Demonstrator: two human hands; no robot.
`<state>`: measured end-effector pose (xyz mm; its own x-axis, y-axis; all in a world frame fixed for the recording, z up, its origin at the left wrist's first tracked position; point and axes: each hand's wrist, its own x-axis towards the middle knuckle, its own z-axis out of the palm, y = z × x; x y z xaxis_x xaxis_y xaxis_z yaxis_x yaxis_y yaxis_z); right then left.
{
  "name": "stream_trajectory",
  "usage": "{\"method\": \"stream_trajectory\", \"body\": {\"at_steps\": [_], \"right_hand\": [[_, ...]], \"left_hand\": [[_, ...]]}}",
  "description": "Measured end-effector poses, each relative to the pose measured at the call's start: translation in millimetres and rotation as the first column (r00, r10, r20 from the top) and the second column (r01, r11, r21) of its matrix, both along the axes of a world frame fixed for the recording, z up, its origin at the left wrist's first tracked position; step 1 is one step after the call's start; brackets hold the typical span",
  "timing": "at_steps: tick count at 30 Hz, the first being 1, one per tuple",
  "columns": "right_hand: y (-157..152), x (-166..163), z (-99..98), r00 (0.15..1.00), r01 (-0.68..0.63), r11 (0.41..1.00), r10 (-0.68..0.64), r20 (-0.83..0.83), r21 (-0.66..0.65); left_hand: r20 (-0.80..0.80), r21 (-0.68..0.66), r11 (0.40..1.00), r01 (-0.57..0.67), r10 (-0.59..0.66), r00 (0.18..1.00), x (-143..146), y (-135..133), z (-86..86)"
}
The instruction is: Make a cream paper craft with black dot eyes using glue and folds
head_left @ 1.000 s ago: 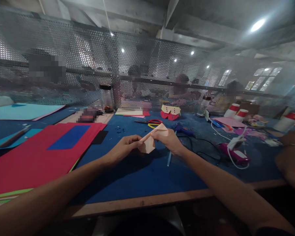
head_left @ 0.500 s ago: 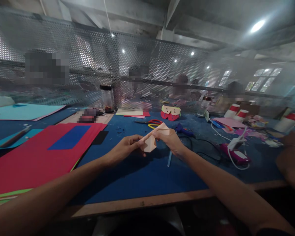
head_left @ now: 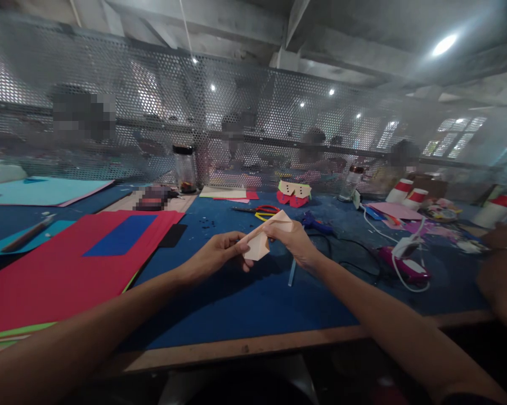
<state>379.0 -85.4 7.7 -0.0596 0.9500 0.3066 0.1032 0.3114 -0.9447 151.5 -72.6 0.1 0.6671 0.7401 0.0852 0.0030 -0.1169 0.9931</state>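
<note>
- L hand (head_left: 213,256): fingers (head_left: 235,239) curled shut, thumb + forefinger pinching the lower L corner of the folded paper (head_left: 258,245).
- R hand (head_left: 294,239): fingers (head_left: 278,227) closed on the top edge of the same paper; thumb hidden behind it.
- Paper: 1 pc, peach, in the air above the blue table (head_left: 245,306), between the 2 hands. Prob. lifted so both can reach its edges.
- Just behind R hand: scissors (head_left: 260,210) x1, glue gun (head_left: 316,223) x1, laid flat, close by.
- Farther out: red sheet (head_left: 59,273) x1 at L. Jars (head_left: 184,169) x2 and cups (head_left: 407,194) x3 at back and R.
- Another person's arm (head_left: 500,273) at R edge.
</note>
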Motion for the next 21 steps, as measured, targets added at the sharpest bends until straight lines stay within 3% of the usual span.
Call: {"method": "stream_trajectory", "body": {"at_steps": [12,21], "right_hand": [[-1.1,-0.7,1.3,1.0,-0.008,1.0,0.008,0.005,0.013],[-3.9,-4.5,-0.2,0.996,-0.079,0.997,0.079,0.036,-0.014]], "left_hand": [[-0.01,0.002,1.0,-0.014,0.014,1.0,0.1,-2.2,4.7],[-0.029,0.094,0.986,-0.141,0.144,0.989,-0.2,1.7,0.4]]}}
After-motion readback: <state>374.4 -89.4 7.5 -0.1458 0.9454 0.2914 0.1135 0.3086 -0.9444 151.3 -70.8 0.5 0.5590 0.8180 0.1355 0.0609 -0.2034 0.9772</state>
